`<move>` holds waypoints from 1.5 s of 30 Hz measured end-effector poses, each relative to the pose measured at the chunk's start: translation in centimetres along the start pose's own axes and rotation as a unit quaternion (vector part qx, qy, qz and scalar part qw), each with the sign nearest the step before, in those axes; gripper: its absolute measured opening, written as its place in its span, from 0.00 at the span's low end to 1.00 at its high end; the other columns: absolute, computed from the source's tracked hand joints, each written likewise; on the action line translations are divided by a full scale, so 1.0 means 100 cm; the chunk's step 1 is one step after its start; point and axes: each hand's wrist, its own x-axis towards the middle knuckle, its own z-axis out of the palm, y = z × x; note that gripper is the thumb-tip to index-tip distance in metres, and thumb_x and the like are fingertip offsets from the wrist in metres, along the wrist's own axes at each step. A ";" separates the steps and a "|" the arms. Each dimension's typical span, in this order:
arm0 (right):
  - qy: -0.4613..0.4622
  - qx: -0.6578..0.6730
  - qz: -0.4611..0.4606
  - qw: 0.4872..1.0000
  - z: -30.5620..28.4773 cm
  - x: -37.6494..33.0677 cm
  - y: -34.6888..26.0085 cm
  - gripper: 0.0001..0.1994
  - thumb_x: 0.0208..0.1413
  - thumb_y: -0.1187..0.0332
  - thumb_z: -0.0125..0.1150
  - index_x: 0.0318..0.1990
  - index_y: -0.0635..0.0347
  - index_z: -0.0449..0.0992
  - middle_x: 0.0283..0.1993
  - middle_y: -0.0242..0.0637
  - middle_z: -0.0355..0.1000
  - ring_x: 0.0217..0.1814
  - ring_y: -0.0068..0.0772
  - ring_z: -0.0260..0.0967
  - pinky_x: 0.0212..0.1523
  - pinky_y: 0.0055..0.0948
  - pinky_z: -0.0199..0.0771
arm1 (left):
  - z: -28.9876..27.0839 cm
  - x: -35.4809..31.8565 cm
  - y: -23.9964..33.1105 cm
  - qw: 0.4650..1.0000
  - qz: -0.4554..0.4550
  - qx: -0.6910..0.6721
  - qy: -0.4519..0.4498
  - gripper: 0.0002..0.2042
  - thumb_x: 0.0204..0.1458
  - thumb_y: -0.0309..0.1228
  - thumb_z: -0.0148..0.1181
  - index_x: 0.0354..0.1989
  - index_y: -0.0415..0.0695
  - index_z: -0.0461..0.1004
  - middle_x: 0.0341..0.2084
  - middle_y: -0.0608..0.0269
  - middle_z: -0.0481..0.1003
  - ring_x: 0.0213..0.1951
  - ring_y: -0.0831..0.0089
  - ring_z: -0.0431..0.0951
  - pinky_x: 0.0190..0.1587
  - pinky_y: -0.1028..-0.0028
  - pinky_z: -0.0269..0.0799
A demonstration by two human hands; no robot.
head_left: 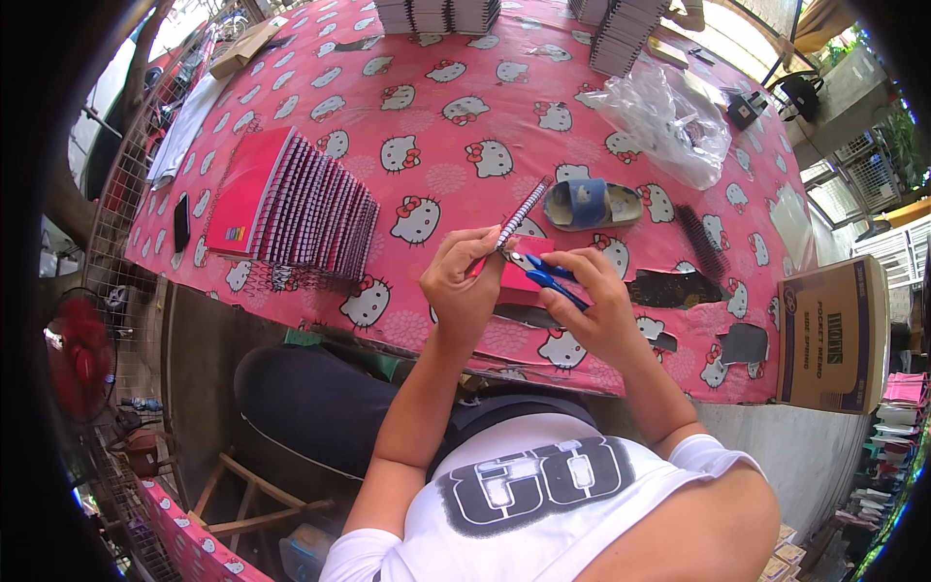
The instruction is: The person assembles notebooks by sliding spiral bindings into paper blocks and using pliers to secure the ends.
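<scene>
Pink notebook: a small pink-covered notebook with a black-and-white spiral wire spine (519,254) is held up just above the near edge of the surface, between both hands.
Long axis: the spiral spine runs slantwise, from the left hand up and away to the right.
Left grip: the left hand (464,283) is closed around the lower end of the notebook.
Right grip: the right hand (596,303) is closed on blue-handled pliers (545,274), whose tip points left at the spine's lower end; this hand is the nearer to that end.
Surface: a table under a pink cartoon-cat oilcloth (456,126), torn at the near edge.
Around: a fanned row of pink spiral notebooks (301,206), a blue-strapped sandal (592,204), a crumpled clear plastic bag (669,116).
Room: a brown cardboard box (834,335) at right.
</scene>
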 end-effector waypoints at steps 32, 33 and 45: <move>0.175 -0.036 -0.415 0.892 0.178 0.236 -0.120 0.18 0.51 0.60 0.64 0.46 0.62 0.72 0.44 0.49 0.69 0.54 0.44 0.62 0.54 0.41 0.63 | -0.204 0.141 0.008 0.898 -0.092 -0.104 0.418 0.38 0.61 0.61 0.37 0.45 0.29 0.73 0.39 0.52 0.76 0.41 0.68 0.74 0.50 0.69 0.68; 0.185 -0.024 -0.415 0.890 0.181 0.239 -0.118 0.20 0.50 0.58 0.64 0.45 0.62 0.73 0.46 0.51 0.68 0.56 0.47 0.59 0.56 0.43 0.60 | -0.206 0.141 0.005 0.896 -0.100 -0.032 0.432 0.37 0.61 0.59 0.38 0.40 0.29 0.75 0.35 0.53 0.77 0.37 0.68 0.74 0.48 0.69 0.69; 0.496 -0.147 -0.296 0.803 -0.081 0.256 0.050 0.30 0.42 0.57 0.74 0.51 0.63 0.70 0.53 0.48 0.64 0.54 0.46 0.61 0.51 0.46 0.61 | -0.143 0.119 0.130 0.859 0.301 -0.028 0.414 0.16 0.62 0.36 0.43 0.51 0.39 0.66 0.42 0.47 0.76 0.45 0.57 0.76 0.53 0.59 0.71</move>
